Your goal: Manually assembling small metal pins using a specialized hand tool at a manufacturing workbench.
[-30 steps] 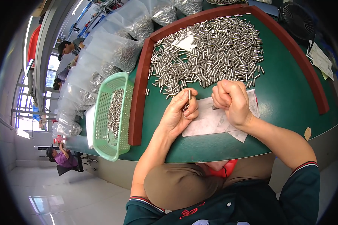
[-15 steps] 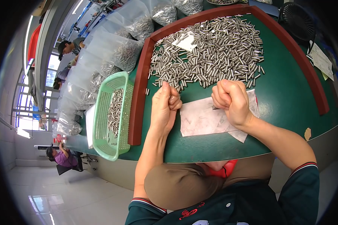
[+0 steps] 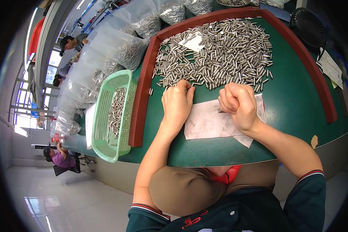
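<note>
Purple catches our eye first, on the shirt [image 3: 64, 159] of a person seated at the far left, with another person in a dark cap [image 3: 67, 41] bent over higher up. Next to them we see a long row of clear plastic bags [image 3: 129, 50], filled with short metal pins. Just this side of the bags stands our pale green basket [image 3: 104, 112], partly filled with loose pins [image 3: 116, 112] of the same sort. A dark red rail [image 3: 142, 85] runs beside it, curving around the far side of our work area.

Inside the rail, our left hand [image 3: 177, 101] is back-up at the near edge of the pile of pins [image 3: 228, 54], its fingers curled down; we cannot tell what it holds. The pile spreads across the table beyond both hands, with a white scrap [image 3: 195, 42] lying among it. Below the pile lies a smudged white sheet [image 3: 205, 120]. Our right hand [image 3: 239, 102] is over that sheet, closed into a fist, its inside hidden from us. Bare green table [image 3: 290, 92] follows, then a black fan [image 3: 307, 27] and some papers [image 3: 331, 70].
</note>
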`<act>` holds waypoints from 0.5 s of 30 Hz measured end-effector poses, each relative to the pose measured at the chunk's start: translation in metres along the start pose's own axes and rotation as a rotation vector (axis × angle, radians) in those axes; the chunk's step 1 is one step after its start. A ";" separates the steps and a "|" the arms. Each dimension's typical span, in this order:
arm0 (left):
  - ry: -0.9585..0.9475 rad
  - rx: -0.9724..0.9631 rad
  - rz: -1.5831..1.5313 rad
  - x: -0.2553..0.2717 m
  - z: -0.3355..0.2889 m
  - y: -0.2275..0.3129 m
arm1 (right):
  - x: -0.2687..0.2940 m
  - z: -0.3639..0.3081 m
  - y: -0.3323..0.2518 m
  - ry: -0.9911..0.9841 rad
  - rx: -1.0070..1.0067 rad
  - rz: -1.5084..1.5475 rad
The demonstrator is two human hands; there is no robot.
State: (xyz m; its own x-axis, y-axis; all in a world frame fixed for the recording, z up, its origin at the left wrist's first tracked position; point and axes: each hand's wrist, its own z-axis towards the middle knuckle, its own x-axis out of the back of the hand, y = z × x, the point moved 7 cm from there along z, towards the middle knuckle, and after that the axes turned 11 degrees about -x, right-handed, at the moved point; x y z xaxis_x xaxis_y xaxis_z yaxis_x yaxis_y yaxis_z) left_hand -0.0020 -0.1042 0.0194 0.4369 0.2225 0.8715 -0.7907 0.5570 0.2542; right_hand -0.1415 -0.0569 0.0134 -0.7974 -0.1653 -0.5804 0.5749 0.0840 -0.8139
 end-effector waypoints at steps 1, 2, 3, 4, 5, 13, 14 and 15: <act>-0.020 -0.003 -0.006 -0.001 -0.001 0.001 | 0.000 0.000 0.000 -0.010 -0.002 0.013; -0.019 -0.003 -0.008 0.001 -0.003 0.002 | 0.000 0.000 0.000 -0.009 -0.002 0.011; -0.037 0.027 -0.067 0.002 -0.004 0.003 | 0.001 0.000 0.000 -0.008 -0.003 0.010; -0.056 0.057 -0.125 0.001 -0.005 0.003 | 0.001 0.000 0.000 -0.006 -0.004 0.009; -0.014 0.125 -0.381 -0.001 -0.008 -0.002 | 0.001 0.000 -0.001 -0.003 -0.001 0.009; -0.203 0.622 -2.006 -0.034 -0.031 0.006 | 0.001 0.000 -0.001 0.012 -0.001 -0.010; -0.202 0.623 -2.006 -0.036 -0.031 0.007 | 0.001 0.000 -0.001 0.012 -0.002 -0.010; -0.204 0.612 -1.956 -0.036 -0.030 0.009 | 0.002 0.000 -0.001 0.015 0.001 -0.012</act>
State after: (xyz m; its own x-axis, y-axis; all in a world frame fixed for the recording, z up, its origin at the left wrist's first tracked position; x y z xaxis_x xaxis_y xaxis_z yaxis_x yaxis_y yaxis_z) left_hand -0.0125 -0.0830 -0.0225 0.6891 -0.3050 -0.6574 0.5354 -0.3971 0.7454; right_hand -0.1434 -0.0577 0.0127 -0.8067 -0.1516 -0.5712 0.5657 0.0816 -0.8206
